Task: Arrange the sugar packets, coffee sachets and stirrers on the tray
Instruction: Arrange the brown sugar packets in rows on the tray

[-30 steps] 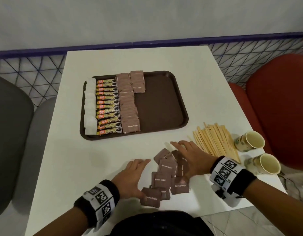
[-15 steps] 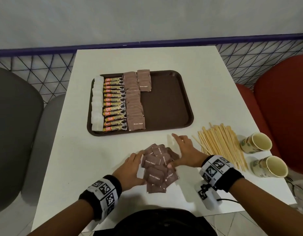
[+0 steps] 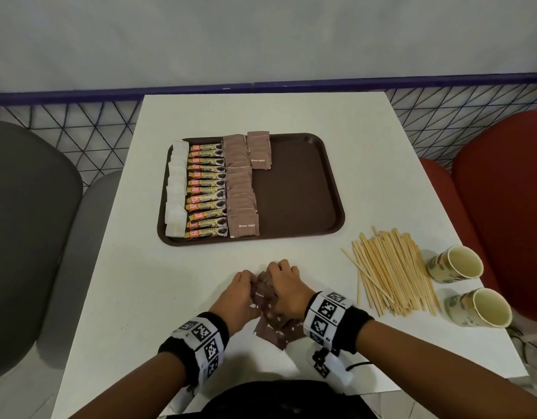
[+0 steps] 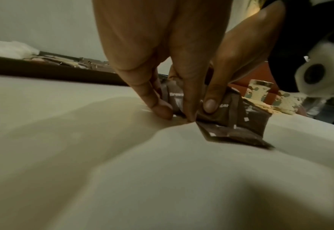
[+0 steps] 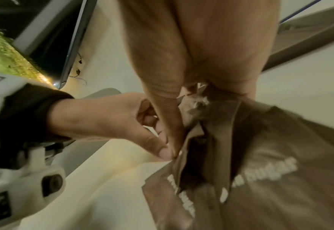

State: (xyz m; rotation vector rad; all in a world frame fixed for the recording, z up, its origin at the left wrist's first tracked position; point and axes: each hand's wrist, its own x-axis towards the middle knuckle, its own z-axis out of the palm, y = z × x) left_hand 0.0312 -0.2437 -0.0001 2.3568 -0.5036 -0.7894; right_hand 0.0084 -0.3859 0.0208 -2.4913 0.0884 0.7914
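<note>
A heap of brown sugar packets lies on the white table near its front edge. My left hand and right hand squeeze the heap from both sides, fingers curled around the packets. The brown tray holds a column of white packets, a column of coffee sachets and brown sugar packets in a full column plus a short second one. Wooden stirrers lie loose on the table to the right.
Two paper cups lie on their sides at the table's right edge beside the stirrers. A grey chair stands on the left and a red chair on the right. A blue mesh rail runs behind the table.
Both hands have drawn together, gathering the scattered brown sugar packets into a tight bunch between them. The tray's contents are unchanged.
</note>
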